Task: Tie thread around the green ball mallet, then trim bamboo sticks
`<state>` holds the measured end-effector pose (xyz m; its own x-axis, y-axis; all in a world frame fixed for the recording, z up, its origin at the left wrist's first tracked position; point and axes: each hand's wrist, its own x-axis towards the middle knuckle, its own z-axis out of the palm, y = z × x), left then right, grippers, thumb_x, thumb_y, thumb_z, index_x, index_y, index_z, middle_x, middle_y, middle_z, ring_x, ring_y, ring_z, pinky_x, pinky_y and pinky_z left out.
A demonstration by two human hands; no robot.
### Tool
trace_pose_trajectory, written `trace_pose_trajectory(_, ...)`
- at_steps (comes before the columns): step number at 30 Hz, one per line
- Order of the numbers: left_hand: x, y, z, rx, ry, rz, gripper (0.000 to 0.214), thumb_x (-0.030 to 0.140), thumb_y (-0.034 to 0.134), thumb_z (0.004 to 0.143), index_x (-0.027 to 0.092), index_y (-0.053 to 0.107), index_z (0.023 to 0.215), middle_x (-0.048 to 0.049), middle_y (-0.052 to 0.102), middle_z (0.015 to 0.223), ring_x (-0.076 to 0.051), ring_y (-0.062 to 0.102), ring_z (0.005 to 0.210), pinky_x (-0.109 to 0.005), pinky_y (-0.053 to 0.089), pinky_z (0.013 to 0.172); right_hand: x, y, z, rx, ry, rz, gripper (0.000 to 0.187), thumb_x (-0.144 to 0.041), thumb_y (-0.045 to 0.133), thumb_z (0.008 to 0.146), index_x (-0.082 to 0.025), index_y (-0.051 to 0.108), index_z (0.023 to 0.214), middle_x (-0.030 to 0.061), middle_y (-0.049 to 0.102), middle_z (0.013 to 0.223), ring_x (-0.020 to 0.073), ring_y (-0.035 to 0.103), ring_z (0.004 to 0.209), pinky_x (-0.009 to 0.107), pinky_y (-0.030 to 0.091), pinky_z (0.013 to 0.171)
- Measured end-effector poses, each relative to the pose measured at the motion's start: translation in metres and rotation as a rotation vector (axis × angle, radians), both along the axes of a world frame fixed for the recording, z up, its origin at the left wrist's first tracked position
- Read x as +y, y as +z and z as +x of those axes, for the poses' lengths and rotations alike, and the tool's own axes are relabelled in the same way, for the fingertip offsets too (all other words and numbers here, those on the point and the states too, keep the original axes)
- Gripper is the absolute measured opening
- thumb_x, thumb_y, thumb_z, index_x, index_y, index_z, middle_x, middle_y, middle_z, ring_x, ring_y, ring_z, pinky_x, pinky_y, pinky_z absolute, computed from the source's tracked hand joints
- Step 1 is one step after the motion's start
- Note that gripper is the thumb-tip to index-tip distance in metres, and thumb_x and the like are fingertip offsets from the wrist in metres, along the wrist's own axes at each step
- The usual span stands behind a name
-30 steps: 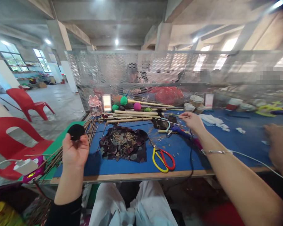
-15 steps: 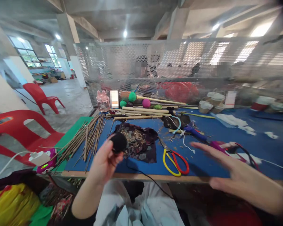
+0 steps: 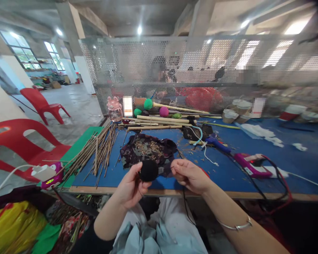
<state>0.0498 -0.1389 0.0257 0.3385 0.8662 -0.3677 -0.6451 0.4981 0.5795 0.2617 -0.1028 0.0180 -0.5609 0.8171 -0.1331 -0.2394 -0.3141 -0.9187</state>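
Observation:
My left hand (image 3: 131,188) holds a black yarn ball (image 3: 148,170) in its fingers, just above the front of the table. Beside it on the right, my right hand (image 3: 189,175) is closed in a pinch on black yarn (image 3: 184,204), which hangs below the hand past the table edge. Behind the ball lies a dark patterned cloth (image 3: 127,150) with a heap of small tan bits (image 3: 149,148) on it. Scissors (image 3: 180,154) are mostly hidden behind my right hand; only a blade and a bit of red handle show.
A bundle of thin sticks (image 3: 102,148) lies at the left of the blue table (image 3: 243,141). Bamboo sticks (image 3: 161,120) and green and magenta balls (image 3: 164,112) lie at the back, before a perforated screen (image 3: 127,63). At right are a blue-handled tool (image 3: 217,144) and a purple device (image 3: 251,165) with cords.
My right hand has come in from the right, where it was spread, and now pinches the yarn near the ball. My left hand has moved right with the ball.

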Motion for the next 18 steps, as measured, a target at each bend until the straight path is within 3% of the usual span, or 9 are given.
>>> trace_pose_trajectory(4, -0.003, -0.010, 0.012, 0.237, -0.176, 0.203, 0.041, 0.035, 0.067, 0.061, 0.015, 0.053, 0.094, 0.0005, 0.057, 0.065, -0.007, 0.050, 0.041, -0.016, 0.040, 0.033, 0.006, 0.011, -0.013, -0.140, 0.003, -0.053, 0.034, -0.045, 0.067, 0.068, -0.016, 0.048, 0.064, -0.0120, 0.023, 0.044, 0.0017, 0.010, 0.038, 0.016, 0.006, 0.035)
trace_pose_trajectory(6, -0.003, -0.011, 0.018, 0.426, -0.155, 0.313, 0.035, 0.027, 0.067, 0.061, 0.017, 0.052, 0.091, 0.0000, 0.056, 0.077, -0.008, 0.053, 0.051, -0.019, 0.046, 0.041, 0.002, 0.021, -0.023, -0.249, -0.006, -0.003, 0.031, -0.044, 0.061, 0.072, -0.016, 0.049, 0.066, -0.0115, 0.024, 0.044, 0.0023, 0.012, 0.037, 0.016, 0.008, 0.035)
trace_pose_trajectory(8, -0.002, -0.012, 0.024, 0.572, -0.064, 0.376, 0.031, 0.024, 0.066, 0.062, 0.017, 0.052, 0.089, 0.0004, 0.052, 0.085, -0.007, 0.052, 0.058, -0.019, 0.047, 0.047, -0.010, 0.031, -0.033, -0.383, -0.044, 0.199, 0.026, -0.039, 0.054, 0.078, -0.016, 0.052, 0.067, -0.0085, 0.034, 0.046, 0.0035, 0.024, 0.038, 0.017, 0.019, 0.037)
trace_pose_trajectory(10, 0.000, -0.016, 0.028, 0.620, 0.050, 0.413, 0.031, 0.022, 0.066, 0.063, 0.017, 0.051, 0.090, 0.0011, 0.052, 0.086, -0.006, 0.049, 0.058, -0.017, 0.044, 0.050, -0.026, 0.037, -0.041, -0.555, -0.094, 0.498, 0.022, -0.032, 0.047, 0.083, -0.016, 0.055, 0.070, -0.0034, 0.048, 0.056, 0.0064, 0.041, 0.049, 0.019, 0.031, 0.048)
trace_pose_trajectory(13, 0.001, -0.023, 0.031, 0.510, 0.220, 0.401, 0.032, 0.023, 0.067, 0.064, 0.019, 0.051, 0.091, 0.0026, 0.053, 0.085, -0.005, 0.049, 0.061, -0.016, 0.041, 0.054, -0.048, 0.032, -0.046, -0.724, -0.152, 0.833, 0.019, -0.024, 0.040, 0.088, -0.019, 0.058, 0.087, 0.0009, 0.060, 0.077, 0.0103, 0.052, 0.067, 0.022, 0.036, 0.062)
trace_pose_trajectory(15, 0.001, -0.025, 0.032, 0.340, 0.233, 0.326, 0.032, 0.028, 0.067, 0.067, 0.020, 0.050, 0.093, 0.0028, 0.054, 0.081, -0.006, 0.051, 0.064, -0.016, 0.041, 0.057, -0.054, 0.022, -0.047, -0.762, -0.195, 0.902, 0.018, -0.023, 0.042, 0.088, -0.020, 0.057, 0.098, -0.0003, 0.058, 0.074, 0.0099, 0.051, 0.063, 0.021, 0.036, 0.061)
trace_pose_trajectory(18, -0.004, -0.025, 0.033, 0.139, 0.178, 0.199, 0.036, 0.032, 0.068, 0.068, 0.020, 0.047, 0.096, 0.0024, 0.057, 0.077, -0.008, 0.055, 0.063, -0.018, 0.043, 0.057, -0.049, 0.009, -0.046, -0.809, -0.283, 0.894, 0.018, -0.026, 0.054, 0.081, -0.020, 0.058, 0.098, -0.0049, 0.048, 0.057, 0.0093, 0.043, 0.051, 0.021, 0.033, 0.053)
